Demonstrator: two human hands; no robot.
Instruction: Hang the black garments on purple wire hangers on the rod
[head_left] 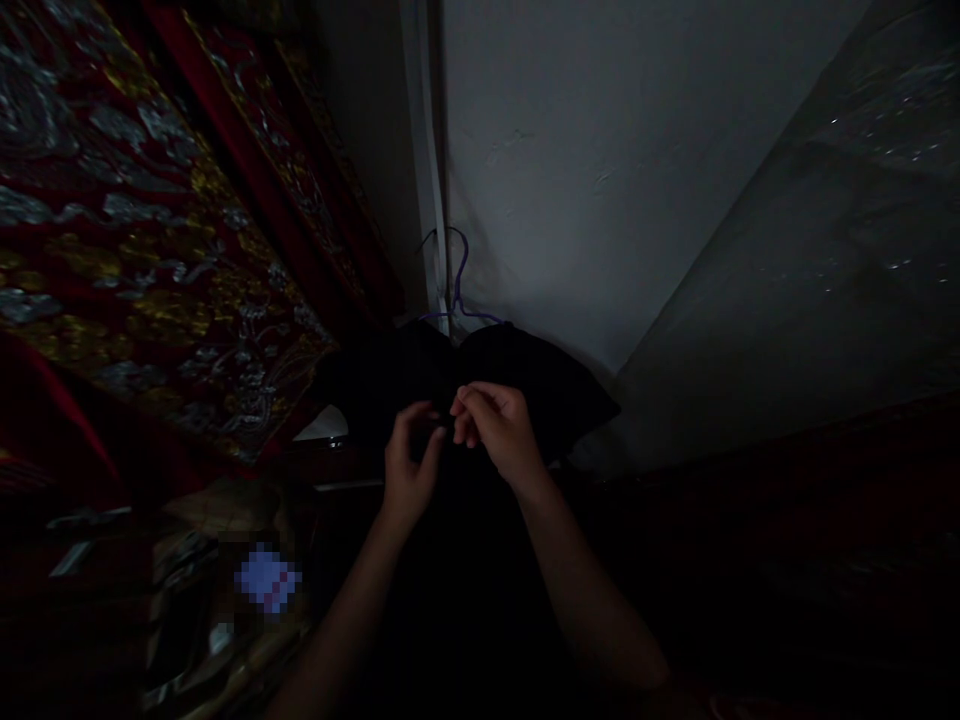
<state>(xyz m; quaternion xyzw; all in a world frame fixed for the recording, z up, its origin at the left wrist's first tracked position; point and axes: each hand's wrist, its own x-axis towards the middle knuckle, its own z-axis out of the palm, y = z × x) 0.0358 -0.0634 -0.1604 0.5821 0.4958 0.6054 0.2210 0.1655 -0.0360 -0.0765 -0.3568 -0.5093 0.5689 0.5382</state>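
Observation:
A black garment (525,375) hangs on a thin purple hanger (460,270) against the wall. Both of my hands are at its upper front, close together near the middle. My left hand (410,465) has its fingers curved, with a small gap between thumb and forefinger; no held thing shows there. My right hand (495,425) is closed, its thumb pressed to the forefinger in a pinch. Whatever lies in that pinch is too dark and small to make out. The lower part of the garment fades into darkness between my forearms.
Red cloth with gold and silver embroidery (165,230) hangs at left. A pale vertical strip (433,150) runs down the wall (600,180) behind the hanger. Shiny clear sheeting (847,240) covers the right side. Cluttered items with a blurred bluish patch (268,578) lie at lower left.

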